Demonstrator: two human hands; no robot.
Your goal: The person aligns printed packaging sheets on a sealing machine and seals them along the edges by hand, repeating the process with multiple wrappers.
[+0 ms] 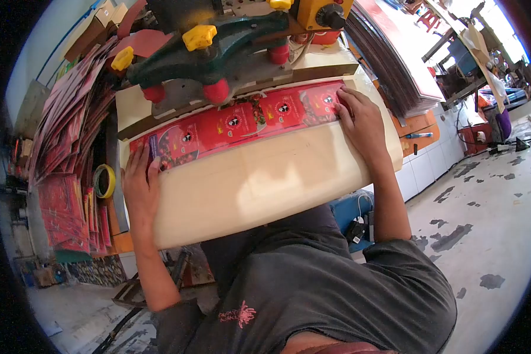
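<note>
A long red printed sheet point(236, 121) with food pictures lies across the far part of a cream board point(248, 183), below the green press frame. My left hand point(140, 183) holds the sheet's left end, its thumb on the print and its fingers along the end. At the right end, my right hand point(360, 121) has its fingers bent over the corner and its thumb at the near edge. The undersides of the fingertips are hidden. Just beyond the sheet's far edge runs the press's front edge.
The green press frame point(248, 44) has yellow knobs point(199, 38) and red feet point(216, 91). Stacked red printed sheets point(71, 130) and a yellow tape roll point(104, 180) are at left. A tall stack of sheets point(395, 59) and a blue pen point(419, 135) are at right.
</note>
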